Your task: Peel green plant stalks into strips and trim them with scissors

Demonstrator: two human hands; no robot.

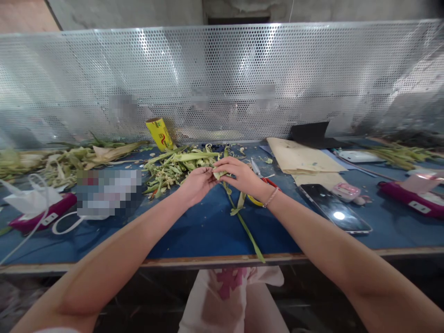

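Above the blue tabletop [169, 238], your left hand [198, 184] and right hand [242, 175] together pinch a pale-green leafy piece [219, 175] (probably light, soft and easily torn, best held gently by its edges).

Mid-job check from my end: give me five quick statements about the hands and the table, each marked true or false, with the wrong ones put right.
1. The left hand and right hand meet at a green piece. True.
2. The bracelet is on the left wrist. False: the bracelet is on the right wrist.
3. A green stalk reaches the table's front edge. True.
4. The yellow container is nearer the front edge than the phone. False: the yellow container is at the back, near the perforated screen.
5. The phone lies on the person's right. True.
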